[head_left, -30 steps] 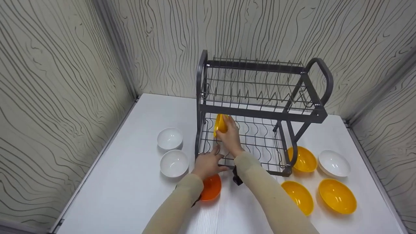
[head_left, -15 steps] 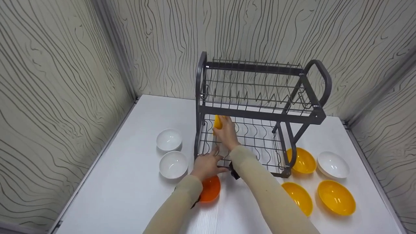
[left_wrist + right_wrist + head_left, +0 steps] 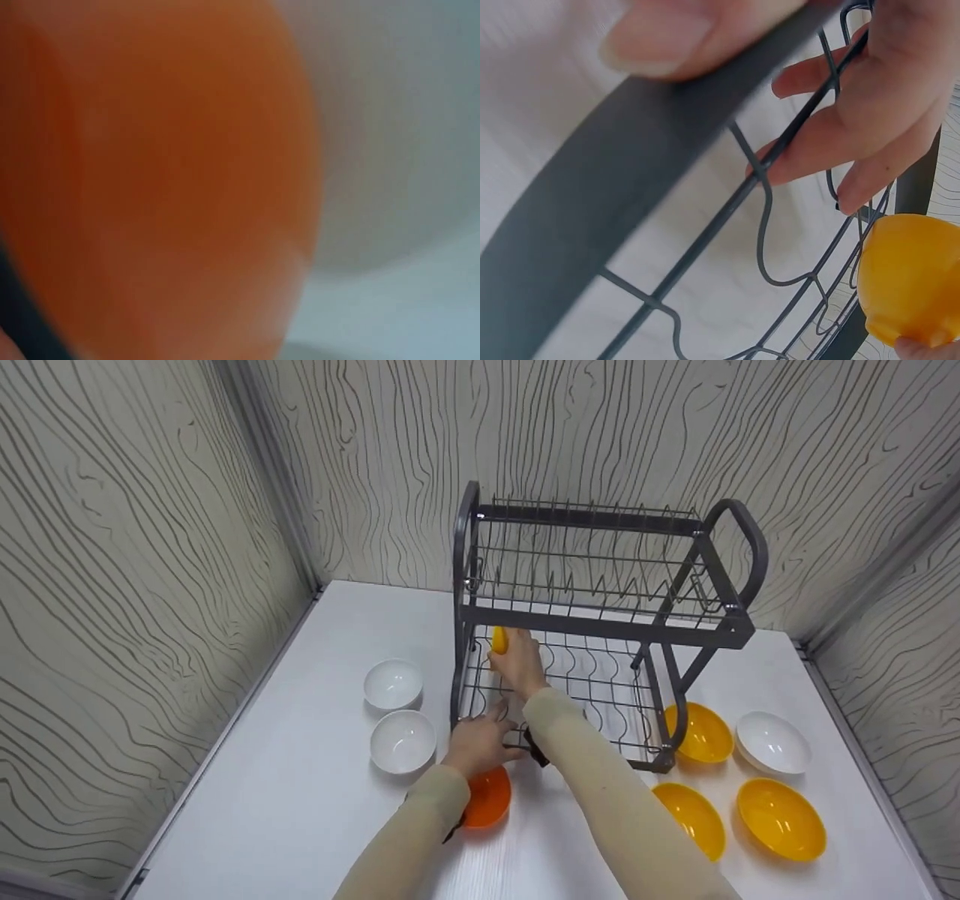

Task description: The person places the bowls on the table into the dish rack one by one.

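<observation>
Inside the lower tier of a dark two-tier dish rack [image 3: 600,628], my right hand [image 3: 520,664] holds a small yellow bowl [image 3: 499,640] on its side near the left end. The right wrist view shows this bowl [image 3: 907,270] tipped against the wires, a fingertip at its foot. My left hand [image 3: 480,744] grips the rack's front lower rail [image 3: 622,165], thumb outside and fingers over the wires. Below the left hand lies an orange bowl [image 3: 489,804], partly hidden by the wrist; it fills much of the blurred left wrist view.
Two white bowls [image 3: 403,742] stand left of the rack. To its right are another white bowl [image 3: 772,742] and several yellow bowls [image 3: 780,819], one partly behind the forearm. Patterned panels [image 3: 375,472] enclose the white table [image 3: 247,795] at the back and sides.
My right hand has moved slightly deeper and left in the lower tier, turning the yellow bowl so less of it shows. The left hand has stayed at the rail.
</observation>
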`<state>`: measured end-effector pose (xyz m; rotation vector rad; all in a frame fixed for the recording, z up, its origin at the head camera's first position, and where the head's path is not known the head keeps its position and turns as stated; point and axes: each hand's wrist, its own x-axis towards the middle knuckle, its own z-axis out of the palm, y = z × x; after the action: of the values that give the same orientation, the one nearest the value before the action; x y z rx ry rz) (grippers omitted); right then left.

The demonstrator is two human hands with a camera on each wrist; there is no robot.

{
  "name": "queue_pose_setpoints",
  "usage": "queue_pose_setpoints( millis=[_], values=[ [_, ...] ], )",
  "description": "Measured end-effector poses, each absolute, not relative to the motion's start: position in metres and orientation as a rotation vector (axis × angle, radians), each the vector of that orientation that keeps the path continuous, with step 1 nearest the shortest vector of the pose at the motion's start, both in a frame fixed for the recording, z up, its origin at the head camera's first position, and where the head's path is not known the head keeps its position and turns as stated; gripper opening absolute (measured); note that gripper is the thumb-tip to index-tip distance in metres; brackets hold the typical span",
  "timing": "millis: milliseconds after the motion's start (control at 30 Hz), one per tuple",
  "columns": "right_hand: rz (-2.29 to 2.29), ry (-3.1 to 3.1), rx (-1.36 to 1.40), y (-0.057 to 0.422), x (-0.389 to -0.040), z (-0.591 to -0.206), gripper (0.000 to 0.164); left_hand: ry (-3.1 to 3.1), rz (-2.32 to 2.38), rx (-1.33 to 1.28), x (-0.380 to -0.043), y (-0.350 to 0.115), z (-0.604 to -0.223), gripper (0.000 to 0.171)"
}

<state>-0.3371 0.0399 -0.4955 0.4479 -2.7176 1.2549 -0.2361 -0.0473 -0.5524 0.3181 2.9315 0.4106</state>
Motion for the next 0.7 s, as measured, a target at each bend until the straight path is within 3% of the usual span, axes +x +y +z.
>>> queue_pose_setpoints(
  millis=[700],
  values=[
    [1.309, -2.725, 0.457, 0.0337, -0.3451, -0.5007, 0.060, 2.959, 0.413, 0.349, -0.2347, -0.0486, -0.5496, 0.051]
  ],
)
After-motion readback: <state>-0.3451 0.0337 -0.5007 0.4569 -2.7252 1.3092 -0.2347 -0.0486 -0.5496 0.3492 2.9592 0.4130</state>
